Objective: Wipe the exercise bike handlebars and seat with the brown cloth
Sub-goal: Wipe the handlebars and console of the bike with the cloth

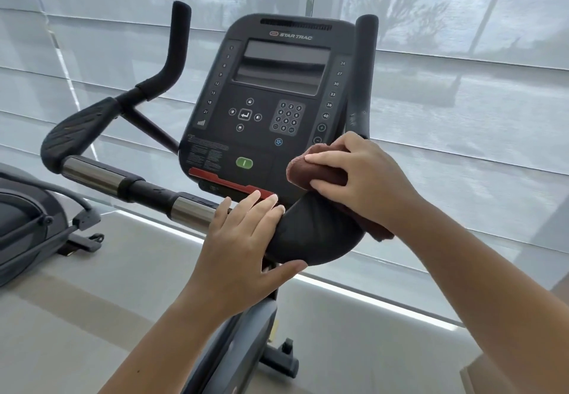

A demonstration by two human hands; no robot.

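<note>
The exercise bike's black handlebars (311, 233) curve around a dark console (271, 98). My right hand (366, 178) is shut on the brown cloth (320, 168), pressing it against the right handlebar where the bar bends upward. A tail of the cloth hangs below my wrist. My left hand (246, 239) grips the padded right bend of the bar from the inner side, thumb underneath. The left handlebar (92, 128) and its upright horn stand free. The seat is out of view.
A second machine (27, 218) stands at the left on the pale floor. Sheer white blinds (462, 110) cover the windows behind the bike. The bike's frame and front foot (277, 359) lie below my arms.
</note>
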